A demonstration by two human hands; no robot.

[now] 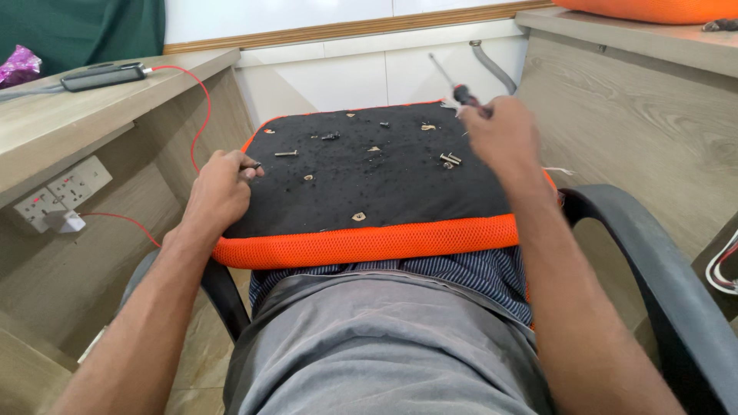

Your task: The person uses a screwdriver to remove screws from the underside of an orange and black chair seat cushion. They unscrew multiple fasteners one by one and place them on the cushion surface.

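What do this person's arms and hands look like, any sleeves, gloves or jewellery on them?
Both forearms are bare right up to the bottom edge of the picture, so no sleeves show. The left hand and right hand wear no gloves, and no watch, bracelet or ring is visible. The right hand is slightly blurred, so small details on its fingers cannot be told.

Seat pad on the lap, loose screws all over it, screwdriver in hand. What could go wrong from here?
1. The seat pad rests on the person's lap; a tilt could roll the loose screws off its edge onto the floor.
2. The right hand holds the screwdriver with its tip raised above the pad; a slip could jab the black underside.
3. The left hand pinches a small dark screw at the pad's edge, where it could easily drop.
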